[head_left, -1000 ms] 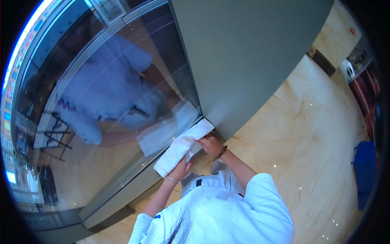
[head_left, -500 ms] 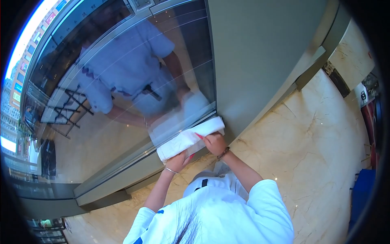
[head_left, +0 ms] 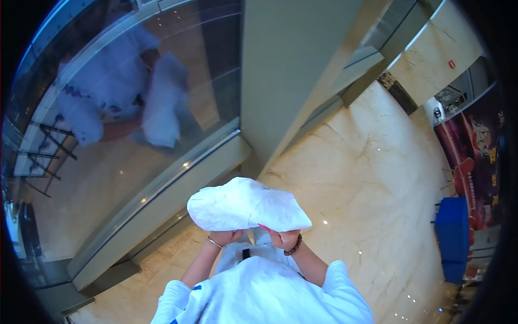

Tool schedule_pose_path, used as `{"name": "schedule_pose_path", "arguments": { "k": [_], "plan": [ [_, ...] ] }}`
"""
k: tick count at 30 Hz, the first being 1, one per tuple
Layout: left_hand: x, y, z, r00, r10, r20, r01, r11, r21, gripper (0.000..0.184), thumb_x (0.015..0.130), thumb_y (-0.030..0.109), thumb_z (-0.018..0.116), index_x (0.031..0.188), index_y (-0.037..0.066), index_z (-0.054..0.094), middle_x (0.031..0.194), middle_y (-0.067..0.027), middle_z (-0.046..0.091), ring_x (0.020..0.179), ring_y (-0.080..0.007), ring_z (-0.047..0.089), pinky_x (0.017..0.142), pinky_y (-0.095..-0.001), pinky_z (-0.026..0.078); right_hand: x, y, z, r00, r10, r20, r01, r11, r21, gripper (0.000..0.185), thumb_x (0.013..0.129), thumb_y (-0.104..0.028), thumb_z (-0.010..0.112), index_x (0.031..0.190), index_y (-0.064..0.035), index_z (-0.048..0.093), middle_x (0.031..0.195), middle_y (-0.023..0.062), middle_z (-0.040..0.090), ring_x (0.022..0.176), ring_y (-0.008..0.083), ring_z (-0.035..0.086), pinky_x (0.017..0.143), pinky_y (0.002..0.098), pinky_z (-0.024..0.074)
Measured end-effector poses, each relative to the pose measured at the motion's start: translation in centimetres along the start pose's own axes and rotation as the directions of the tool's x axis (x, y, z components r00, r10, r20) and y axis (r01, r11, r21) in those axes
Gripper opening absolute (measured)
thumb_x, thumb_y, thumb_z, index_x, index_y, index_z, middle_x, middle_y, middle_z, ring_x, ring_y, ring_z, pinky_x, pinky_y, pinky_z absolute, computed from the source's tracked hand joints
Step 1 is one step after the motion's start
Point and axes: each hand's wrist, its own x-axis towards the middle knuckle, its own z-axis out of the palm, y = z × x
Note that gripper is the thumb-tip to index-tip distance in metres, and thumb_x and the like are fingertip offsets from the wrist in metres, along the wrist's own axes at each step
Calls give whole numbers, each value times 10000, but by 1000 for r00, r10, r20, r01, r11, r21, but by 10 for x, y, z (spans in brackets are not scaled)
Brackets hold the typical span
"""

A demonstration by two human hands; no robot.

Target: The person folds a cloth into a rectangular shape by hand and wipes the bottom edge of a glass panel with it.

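A white cloth [head_left: 248,205], loose and rumpled, is held up in front of my body, apart from the glass. My left hand [head_left: 226,237] grips its lower left edge, and the cloth hides most of those fingers. At the lower right edge my right hand [head_left: 285,239] is closed on the same cloth, with a red fingernail showing. A glass door panel [head_left: 178,108] stands ahead to the left and reflects a person in a white shirt with the cloth.
A wide metal post [head_left: 294,59] borders the glass on the right. Below the glass runs a metal bottom rail [head_left: 162,200]. Marble floor [head_left: 345,189] stretches to the right, where a blue box-shaped object [head_left: 452,237] stands beside a dark printed banner [head_left: 477,156].
The cloth has come away from the foot of the glass toward my body and spread from a flat folded pad into a looser shape. My view has turned right.
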Motion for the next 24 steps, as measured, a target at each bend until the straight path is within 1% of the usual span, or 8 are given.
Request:
{"name": "schedule_pose_path", "arguments": {
  "k": [12, 15, 17, 18, 20, 21, 22, 24],
  "plan": [
    [-13, 47, 4, 992, -90, -83, 90, 996, -12, 410, 795, 294, 521, 1172, 132, 533, 1263, -107, 462, 1192, -332, 388, 1018, -437, 258, 7, -6, -27, 988, 64, -142, -59, 997, 42, 174, 735, -105, 601, 884, -41, 664, 925, 136, 645, 895, 300, 612, 849, 413, 434],
    [-3, 36, 28, 999, -40, 9, 41, 981, -190, 443, 806, 277, 512, 1212, 100, 484, 1273, -130, 443, 1209, -331, 364, 1023, -417, 240, 6, -7, -42, 986, 40, -161, -40, 999, 2, 170, 731, -101, 604, 881, -49, 664, 930, 138, 643, 907, 310, 608, 858, 424, 430],
    [7, 44, 55, 988, -150, 40, 151, 866, -476, 432, 808, 277, 516, 1204, 105, 493, 1271, -125, 446, 1207, -327, 366, 1020, -414, 244, -10, -5, -58, 896, 410, -169, -352, 890, 291, 194, 716, -77, 648, 909, -71, 662, 986, 131, 628, 948, 304, 590, 868, 406, 422],
    [13, 50, 68, 978, -199, 67, 199, 773, -603, 426, 809, 277, 518, 1200, 107, 497, 1270, -122, 448, 1207, -326, 367, 1019, -412, 246, 10, -7, -75, 983, 125, -138, -134, 989, -60, 181, 717, -78, 644, 896, -59, 664, 957, 133, 636, 921, 310, 599, 860, 406, 426],
    [22, 57, 83, 950, -279, 140, 273, 526, -805, 415, 811, 276, 522, 1192, 111, 506, 1268, -117, 452, 1205, -322, 368, 1017, -409, 251, 10, -1, -95, 985, 117, -126, -134, 982, -131, 174, 717, -75, 640, 888, -54, 666, 939, 134, 639, 906, 307, 604, 853, 406, 430],
    [32, 59, 77, 949, -282, 138, 273, 524, -807, 415, 811, 276, 522, 1192, 111, 506, 1268, -117, 452, 1205, -322, 368, 1017, -409, 251, 10, 2, -102, 987, 110, -120, -133, 970, -202, 168, 716, -73, 636, 879, -48, 669, 922, 135, 643, 891, 305, 609, 847, 406, 433],
    [45, 58, 69, 996, -92, 20, 89, 851, -518, 400, 811, 274, 528, 1177, 111, 518, 1262, -118, 457, 1198, -327, 373, 1014, -411, 256, 10, 7, -106, 981, 157, -118, -178, 964, -195, 154, 718, -69, 624, 860, -40, 676, 904, 144, 645, 877, 304, 613, 836, 408, 437],
    [62, 58, 66, 990, 142, -18, -142, 988, -54, 390, 790, 355, 568, 1111, 134, 564, 1196, -124, 504, 1126, -331, 434, 973, -427, 302, 10, 19, -108, 977, 187, -107, -203, 965, -165, 147, 747, -90, 609, 860, -14, 665, 883, 152, 645, 855, 300, 616, 812, 384, 441]
  ]
}}
